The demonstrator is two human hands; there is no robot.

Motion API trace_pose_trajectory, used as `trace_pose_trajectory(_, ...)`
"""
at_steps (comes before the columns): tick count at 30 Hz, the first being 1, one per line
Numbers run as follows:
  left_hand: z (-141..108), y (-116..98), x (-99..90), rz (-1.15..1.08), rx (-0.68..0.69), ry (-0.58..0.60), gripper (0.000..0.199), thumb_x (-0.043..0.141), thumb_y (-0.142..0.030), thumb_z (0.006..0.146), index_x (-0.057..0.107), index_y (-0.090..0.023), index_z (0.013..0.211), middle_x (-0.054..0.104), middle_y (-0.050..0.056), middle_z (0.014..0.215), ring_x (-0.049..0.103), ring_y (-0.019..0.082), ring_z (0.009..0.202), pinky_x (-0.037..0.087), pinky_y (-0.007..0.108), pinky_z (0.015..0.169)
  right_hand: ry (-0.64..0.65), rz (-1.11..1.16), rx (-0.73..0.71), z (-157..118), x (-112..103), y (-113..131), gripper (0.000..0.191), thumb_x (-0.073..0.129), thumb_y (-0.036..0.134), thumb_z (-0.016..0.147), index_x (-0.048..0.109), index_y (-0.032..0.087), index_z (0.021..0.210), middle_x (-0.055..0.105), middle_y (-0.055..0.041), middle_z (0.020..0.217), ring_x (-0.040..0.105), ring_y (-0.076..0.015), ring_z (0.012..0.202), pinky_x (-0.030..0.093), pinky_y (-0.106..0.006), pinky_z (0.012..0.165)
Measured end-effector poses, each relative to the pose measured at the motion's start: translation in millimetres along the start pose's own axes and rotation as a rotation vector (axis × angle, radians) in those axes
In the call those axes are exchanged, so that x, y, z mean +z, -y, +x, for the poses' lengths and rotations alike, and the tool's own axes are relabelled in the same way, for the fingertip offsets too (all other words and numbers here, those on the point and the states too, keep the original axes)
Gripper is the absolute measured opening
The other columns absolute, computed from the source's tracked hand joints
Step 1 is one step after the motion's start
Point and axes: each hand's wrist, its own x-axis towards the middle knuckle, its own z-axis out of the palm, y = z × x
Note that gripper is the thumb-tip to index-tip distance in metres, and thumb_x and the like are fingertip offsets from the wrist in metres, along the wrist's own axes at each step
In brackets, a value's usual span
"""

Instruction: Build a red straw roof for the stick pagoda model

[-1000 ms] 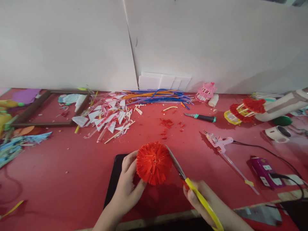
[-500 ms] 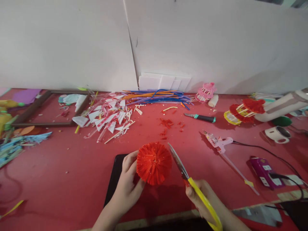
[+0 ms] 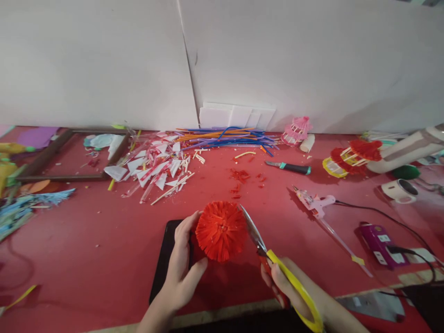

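Observation:
A round red fringed ornament (image 3: 221, 231), its strips fanning out from the centre, is held at its left side by my left hand (image 3: 183, 268), thumb below and fingers behind its edge. My fingertips there are partly hidden by it. In my right hand (image 3: 287, 277) is a pair of scissors (image 3: 294, 286) with yellow and red handles. Their blades point up and left, beside the ornament's right edge. Small red clippings (image 3: 239, 175) lie on the table beyond the ornament.
A black flat device (image 3: 166, 254) lies under my left hand. Beyond are a utility knife (image 3: 293, 168), plastic scraps (image 3: 149, 169) and blue and orange sticks (image 3: 229, 138). To the right are a pink glue gun (image 3: 315, 203), a purple power strip (image 3: 379, 245) and a mug (image 3: 391, 190).
My left thumb has shifted a little away from the ornament's lower edge. The scissors have moved slightly left, and their red handle shows more below my right hand.

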Motion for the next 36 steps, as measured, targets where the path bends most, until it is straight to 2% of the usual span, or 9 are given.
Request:
trace_pose_trajectory(3, -0.7, -5.9, 6.0, 0.147, 0.053, -0.027, 0.068, 0.057, -0.04, 0.095, 0.032, -0.022, 0.156, 0.045, 0.019, 0.149, 0.046, 0.038, 0.137, 0.044, 0.056, 0.11, 0.021, -0.086, 0.008, 3.7, -4.9, 14.9, 0.074, 0.015, 0.092, 0.086, 0.033, 0.023, 0.064, 0.031, 0.0051, 0.053, 0.031, -0.0074, 0.046, 0.019, -0.024, 0.044)
trace_pose_trajectory(8, 5.0, -10.9, 17.4, 0.396, 0.145, -0.153, 0.074, 0.063, -0.065, 0.09, 0.043, -0.017, 0.143, 0.05, 0.02, 0.137, 0.049, 0.038, 0.125, 0.045, 0.056, 0.102, -0.001, -0.116, 0.031, 5.4, -5.7, 29.0, 0.077, 0.017, 0.095, 0.082, 0.031, 0.023, 0.06, 0.027, 0.0052, 0.051, 0.026, -0.0069, 0.047, 0.015, -0.024, 0.043)
trace_pose_trajectory(10, 6.8, -12.0, 19.6, 0.422, 0.141, -0.179, 0.066, 0.065, -0.061, 0.09, 0.046, -0.017, 0.136, 0.052, 0.019, 0.133, 0.051, 0.036, 0.12, 0.046, 0.054, 0.1, -0.036, -0.097, 0.04, 4.5, -2.9, 29.9, 0.077, 0.019, 0.095, 0.082, 0.032, 0.023, 0.06, 0.027, 0.0054, 0.05, 0.025, -0.0068, 0.047, 0.014, -0.024, 0.042)
trace_pose_trajectory(14, 9.0, -14.4, 20.2, 0.432, 0.123, -0.201, 0.048, 0.065, -0.039, 0.09, 0.05, -0.015, 0.128, 0.055, 0.018, 0.128, 0.051, 0.035, 0.119, 0.044, 0.052, 0.101, -0.092, -0.063, 0.043, 3.8, 3.3, 25.8, 0.075, 0.027, 0.095, 0.082, 0.029, 0.023, 0.06, 0.024, 0.0059, 0.051, 0.022, -0.0068, 0.048, 0.011, -0.025, 0.043)
trace_pose_trajectory(18, 10.1, -14.6, 19.9, 0.455, 0.125, -0.204, 0.043, 0.064, -0.033, 0.087, 0.052, -0.015, 0.124, 0.057, 0.017, 0.124, 0.05, 0.035, 0.118, 0.043, 0.051, 0.101, -0.095, -0.002, 0.062, 6.3, 4.9, 20.2, 0.075, 0.029, 0.096, 0.08, 0.026, 0.024, 0.059, 0.021, 0.0062, 0.049, 0.022, -0.0073, 0.048, 0.013, -0.025, 0.043)
trace_pose_trajectory(22, 11.9, -11.5, 17.0, 0.425, 0.134, -0.154, 0.04, 0.059, -0.029, 0.09, 0.051, -0.015, 0.127, 0.056, 0.016, 0.124, 0.049, 0.033, 0.119, 0.044, 0.048, 0.101, -0.106, -0.01, 0.052, 7.6, 1.8, 14.4, 0.075, 0.028, 0.097, 0.079, 0.03, 0.024, 0.06, 0.025, 0.0058, 0.051, 0.025, -0.0076, 0.048, 0.016, -0.024, 0.043)
trace_pose_trajectory(27, 16.7, -7.0, 7.1, 0.357, 0.161, -0.094, 0.03, 0.049, -0.023, 0.094, 0.053, -0.019, 0.124, 0.054, 0.014, 0.129, 0.049, 0.032, 0.122, 0.041, 0.049, 0.102, -0.013, 0.003, 0.072, 2.4, -2.5, 5.2, 0.077, 0.02, 0.097, 0.08, 0.037, 0.023, 0.067, 0.032, 0.0053, 0.057, 0.03, -0.0081, 0.049, 0.024, -0.023, 0.045)
trace_pose_trajectory(36, 18.0, -6.0, 4.1, 0.324, 0.139, -0.072, 0.027, 0.048, -0.019, 0.096, 0.056, -0.021, 0.122, 0.054, 0.013, 0.129, 0.051, 0.031, 0.119, 0.044, 0.053, 0.1, 0.044, -0.119, -0.008, -5.7, -7.2, 30.2, 0.072, 0.021, 0.089, 0.088, 0.041, 0.022, 0.07, 0.036, 0.0043, 0.06, 0.033, -0.0092, 0.053, 0.028, -0.024, 0.05)
